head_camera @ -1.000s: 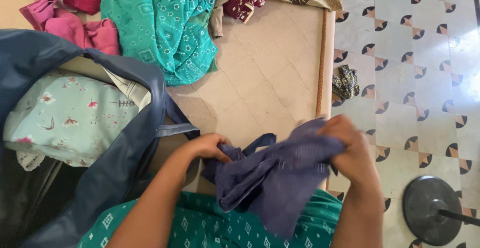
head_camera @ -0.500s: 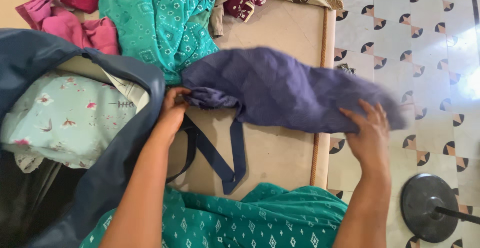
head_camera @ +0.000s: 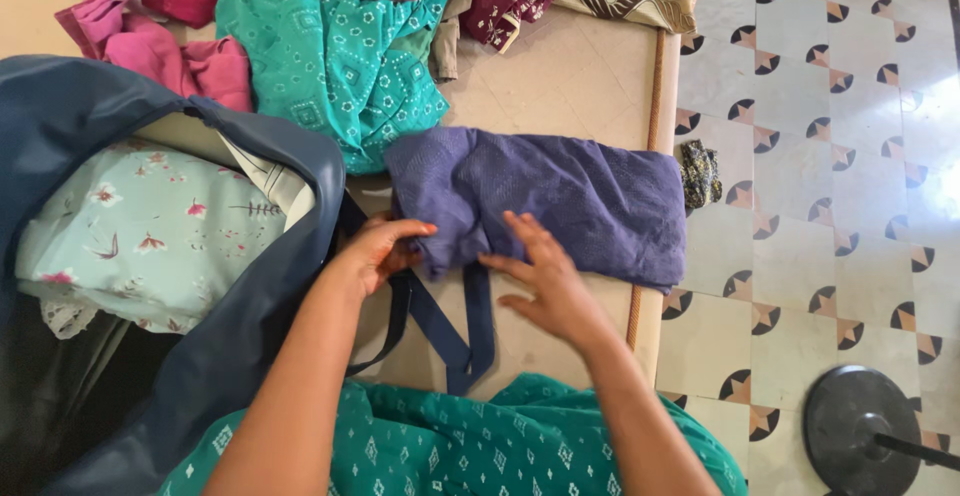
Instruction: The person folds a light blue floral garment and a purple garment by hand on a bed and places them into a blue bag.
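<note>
Patterned floor tiles (head_camera: 800, 86) run down the right side, and a pale tabletop (head_camera: 570, 81) with a wooden edge carries all the cloth.

Far left, a big dark blue bag (head_camera: 200, 356) gapes open, mouth up, so its load sits in plain view: a pale mint floral cloth (head_camera: 140, 226) lies flat on top inside it. Above the bag, a pink garment (head_camera: 150, 51) is bunched at the back of the tabletop, and beside it a teal printed cloth (head_camera: 340, 66) spills forward from the heap, its lower corner just touching the purple piece.

Now the centre. The left hand (head_camera: 375, 251) has its fingers curled, pinching the near left corner of the purple cloth (head_camera: 560, 196), pinning that end so it holds its shape. Two dark blue straps (head_camera: 450, 326) trail from under that corner toward the person's teal patterned lap (head_camera: 480, 446), loose and slack.

Next along, the right hand (head_camera: 545, 281) is spread wide, fingers apart, fingertips on the near edge of the purple cloth, palm low as if flattening it; the hand is a little blurred. The cloth itself lies laid out across the tabletop, folded into a broad rectangle, its right end reaching the wooden edge.

Beyond that edge, a small dark patterned scrap (head_camera: 700, 171) lies on the floor, just beside the cloth's end. Bottom right, a round black stand base (head_camera: 865, 431) rests on the tiles, well apart from everything.
</note>
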